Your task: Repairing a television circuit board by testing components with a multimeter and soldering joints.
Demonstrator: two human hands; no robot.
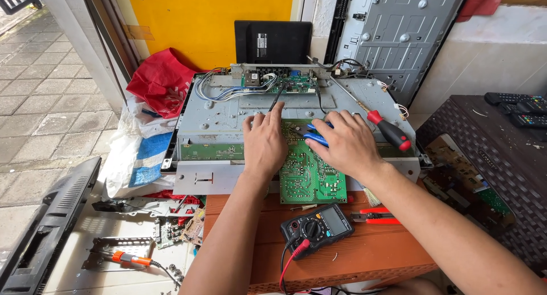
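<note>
A green circuit board point(310, 178) lies solder side up on the grey metal back of an opened flat screen point(228, 115). My left hand point(264, 142) rests on the board's left edge, fingers together, index finger stretched toward a black cable. My right hand point(342, 144) is closed around blue-handled pliers point(317, 136), whose tip points left over the board's top edge. A black multimeter point(317, 228) with red and black leads sits on the wooden table point(370, 252) in front of the board.
A red-handled screwdriver point(389, 130) lies on the metal chassis to the right. Red cutters point(376, 216) lie beside the multimeter. Remote controls point(515, 108) sit on a dark woven cabinet at right. Bags point(159, 81), loose parts and a soldering tool point(128, 259) lie at left.
</note>
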